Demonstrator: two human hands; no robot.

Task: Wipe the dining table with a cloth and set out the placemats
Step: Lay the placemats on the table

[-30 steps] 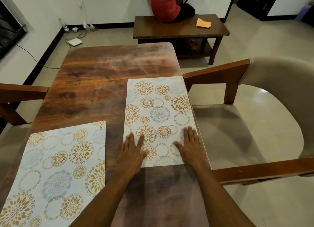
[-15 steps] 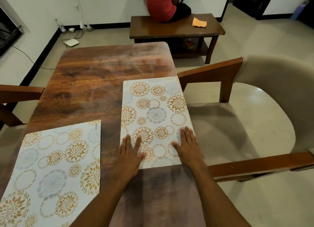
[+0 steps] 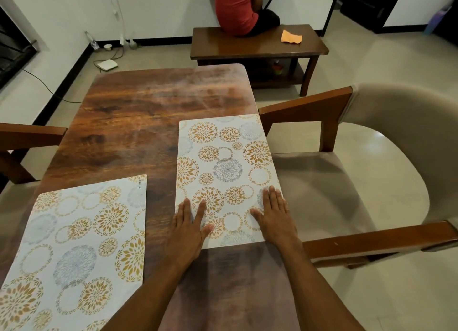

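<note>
The right-side placemat (image 3: 226, 174) lies flat on the table (image 3: 138, 122), its long axis running straight away from the fingers, its right edge along the table's edge. Both hands rest palm-down on its near end: the left hand (image 3: 189, 227) at the near-left corner, the right hand (image 3: 273, 216) at the near-right, fingers (image 3: 270, 198) extended, loosely together, pressing flat and gripping nothing. Any squaring push would likely go forward or sideways, shared evenly by both hands. Left of the fingers lies a second placemat (image 3: 79, 244), slightly skewed. A chair (image 3: 371, 182) stands to the right. An orange cloth (image 3: 291, 36) sits far beyond, on a bench (image 3: 247, 49).
</note>
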